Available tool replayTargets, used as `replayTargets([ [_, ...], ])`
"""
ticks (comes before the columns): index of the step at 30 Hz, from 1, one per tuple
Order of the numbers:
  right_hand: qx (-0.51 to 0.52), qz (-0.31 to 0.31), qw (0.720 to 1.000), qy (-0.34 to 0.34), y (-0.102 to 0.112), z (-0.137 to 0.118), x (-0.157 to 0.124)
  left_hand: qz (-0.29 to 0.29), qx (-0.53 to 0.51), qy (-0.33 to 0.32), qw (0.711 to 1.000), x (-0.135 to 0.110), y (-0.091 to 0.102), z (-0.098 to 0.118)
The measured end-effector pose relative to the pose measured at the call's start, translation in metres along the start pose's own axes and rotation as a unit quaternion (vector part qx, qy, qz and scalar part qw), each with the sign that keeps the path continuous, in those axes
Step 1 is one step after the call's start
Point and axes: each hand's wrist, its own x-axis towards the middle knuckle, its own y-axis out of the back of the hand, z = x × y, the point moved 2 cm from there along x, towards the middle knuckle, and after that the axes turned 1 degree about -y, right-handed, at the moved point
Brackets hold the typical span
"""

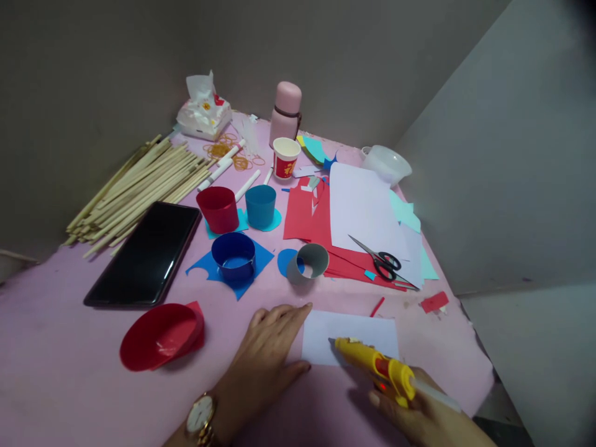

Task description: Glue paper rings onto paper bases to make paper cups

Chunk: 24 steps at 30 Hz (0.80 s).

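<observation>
My right hand [419, 406] grips a yellow glue gun [367, 359] with a glue stick [435, 394] jutting from its back. Its dark nozzle points down over a small white paper rectangle [321, 347]; I cannot tell whether it touches. At the paper's left edge my left hand [274, 344] lies flat, fingers stretched out, nothing held. Just beyond the fingers is a grey paper ring [302, 273], tilted beside a blue paper disc [286, 259]. A dark blue ring [233, 264] stands on blue paper [261, 254]. A red ring [158, 338] rests on red paper at the left.
Scissors [379, 261] lie on white [358, 205] and red sheets [298, 217]. A black tablet [144, 257] and wooden sticks [139, 186] are left. Behind stand red [218, 214] and teal rings [261, 211], a paper cup [285, 164], a pink flask [284, 118], and tissues [202, 115].
</observation>
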Motion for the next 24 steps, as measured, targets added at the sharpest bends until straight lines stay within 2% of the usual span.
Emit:
replayTargets([
  [5,0.012,0.007,1.000,-0.007,-0.003,-0.005,-0.006,0.001,0.005,-0.005,1.000,0.000,0.000,-0.001],
  [10,0.001,-0.042,0.999,0.027,-0.009,-0.003,-0.003,0.010,0.005,-0.011,1.000,0.000,-0.001,-0.002],
  [12,-0.005,-0.042,0.999,0.033,-0.012,-0.006,0.000,0.006,0.004,-0.009,1.000,0.000,-0.001,-0.002],
  [17,0.063,-0.042,0.997,-0.006,-0.021,-0.022,0.008,0.009,0.020,-0.007,1.000,0.000,0.000,-0.002],
  [21,0.096,0.026,0.995,0.022,-0.017,-0.019,0.009,0.040,0.063,-0.028,0.997,-0.001,-0.002,-0.006],
  [24,0.022,0.125,0.991,0.040,0.001,0.007,0.003,0.086,0.106,-0.046,0.990,-0.004,-0.007,-0.016],
])
